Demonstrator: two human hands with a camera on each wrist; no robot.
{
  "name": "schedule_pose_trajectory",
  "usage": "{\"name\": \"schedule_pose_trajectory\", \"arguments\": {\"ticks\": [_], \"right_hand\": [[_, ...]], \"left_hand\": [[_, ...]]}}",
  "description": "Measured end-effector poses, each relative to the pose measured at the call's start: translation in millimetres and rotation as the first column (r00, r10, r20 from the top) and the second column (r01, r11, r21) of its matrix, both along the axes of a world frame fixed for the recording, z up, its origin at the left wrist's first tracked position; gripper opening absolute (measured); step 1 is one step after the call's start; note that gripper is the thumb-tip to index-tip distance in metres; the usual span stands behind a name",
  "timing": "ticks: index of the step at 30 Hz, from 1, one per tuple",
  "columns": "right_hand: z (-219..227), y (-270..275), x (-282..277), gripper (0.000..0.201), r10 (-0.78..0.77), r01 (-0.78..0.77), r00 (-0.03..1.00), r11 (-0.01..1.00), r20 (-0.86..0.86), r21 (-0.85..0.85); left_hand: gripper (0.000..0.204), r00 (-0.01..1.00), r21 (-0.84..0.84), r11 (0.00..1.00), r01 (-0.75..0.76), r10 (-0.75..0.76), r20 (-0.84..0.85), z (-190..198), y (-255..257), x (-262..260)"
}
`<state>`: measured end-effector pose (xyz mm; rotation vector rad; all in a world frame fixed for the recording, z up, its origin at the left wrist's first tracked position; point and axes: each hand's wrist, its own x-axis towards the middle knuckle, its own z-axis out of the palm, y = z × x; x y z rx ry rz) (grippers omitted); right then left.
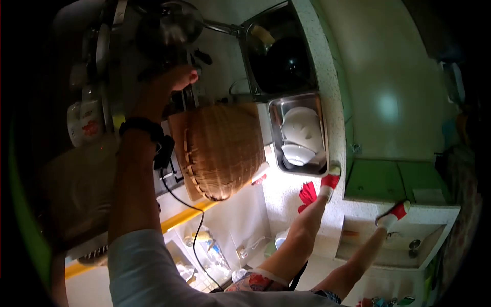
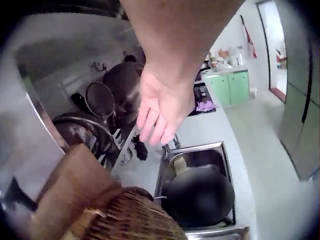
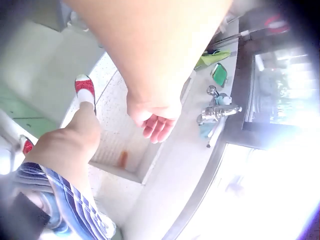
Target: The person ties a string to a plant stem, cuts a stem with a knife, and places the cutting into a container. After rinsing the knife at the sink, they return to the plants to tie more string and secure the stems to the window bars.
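Note:
My left hand (image 1: 183, 78) reaches over the counter beside the wall. In the left wrist view its fingers are stretched out and slightly spread, with nothing in them. Beyond the fingertips is the sink (image 2: 225, 155), where a black wok (image 2: 200, 197) lies. Nearer the arm stands a brown woven basket (image 1: 220, 148) against a wooden board (image 2: 75, 185). A round mesh strainer (image 2: 100, 97) and dark pans (image 2: 122, 85) hang beside the hand. Down by a low tiled basin (image 3: 117, 135), my right hand (image 3: 154, 117) hangs with loosely curled, empty fingers; the head view does not show it.
White bowls (image 1: 300, 125) sit in a steel tray (image 1: 272, 135) next to the sink. A red cloth (image 1: 307, 194) lies close to one foot. Metal taps (image 3: 217, 112) stick out near a window (image 3: 280, 90). Green cabinets (image 1: 376, 179) line the floor's edge.

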<state>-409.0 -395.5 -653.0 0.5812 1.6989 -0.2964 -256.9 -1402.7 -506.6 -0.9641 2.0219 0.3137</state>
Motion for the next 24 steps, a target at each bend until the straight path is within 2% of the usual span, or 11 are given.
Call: {"name": "schedule_pose_trajectory", "arguments": {"ticks": [1, 2, 5, 8, 9, 12, 15, 16, 18, 21, 24], "right_hand": [[-5, -13, 7, 0.030, 0.007, -0.007, 1.000, 1.000, -0.015, 0.000], [-7, -24, 13, 0.029, 0.015, -0.015, 1.000, 1.000, -0.024, -0.004], [-22, -53, 22, 0.029, 0.039, -0.040, 0.998, 0.999, -0.041, -0.027], [-31, -70, 25, 0.029, 0.057, -0.059, 0.997, 0.997, -0.057, -0.044], [-32, -73, 25, 0.028, 0.065, -0.068, 0.996, 0.996, -0.061, -0.049], [-37, -80, 25, 0.028, 0.065, -0.069, 0.995, 0.996, -0.072, -0.062], [-37, -83, 30, 0.028, 0.058, -0.062, 0.995, 0.997, -0.082, -0.053], [-37, -85, 33, 0.028, 0.062, -0.066, 0.994, 0.997, -0.088, -0.045], [-33, -93, 36, 0.028, 0.056, -0.059, 0.995, 0.998, -0.087, -0.029], [-34, -92, 41, 0.027, 0.058, -0.059, 0.994, 0.998, -0.087, -0.006], [-34, -89, 49, 0.027, 0.067, -0.066, 0.995, 0.998, -0.078, 0.013]], "left_hand": [[0.015, 0.978, 0.024, 0.982, 0.185, -0.187, 0.090, 0, -1, -3], [0.014, 0.913, 0.067, 0.932, 0.357, -0.363, 0.184, 1, 1, -4], [0.013, 0.862, 0.116, 0.933, 0.340, -0.359, 0.359, -7, -1, 5], [0.016, 0.750, 0.142, 0.922, 0.359, -0.376, 0.544, -12, -1, 10], [0.015, 0.795, 0.107, 0.959, 0.264, -0.279, 0.539, -15, 1, 16], [0.018, 0.673, -0.022, 0.947, 0.321, -0.212, 0.709, -26, 8, 24], [0.011, 0.604, -0.058, 0.888, 0.456, -0.261, 0.753, -39, 4, 45], [0.010, 0.498, 0.108, 0.841, 0.530, -0.412, 0.763, -41, 3, 45], [0.008, 0.242, 0.435, 0.668, 0.604, -0.674, 0.698, -35, 12, 35], [0.010, 0.311, 0.315, 0.728, 0.609, -0.584, 0.750, -37, 13, 39], [0.010, 0.129, 0.511, 0.627, 0.588, -0.696, 0.706, -37, 14, 34]]}}
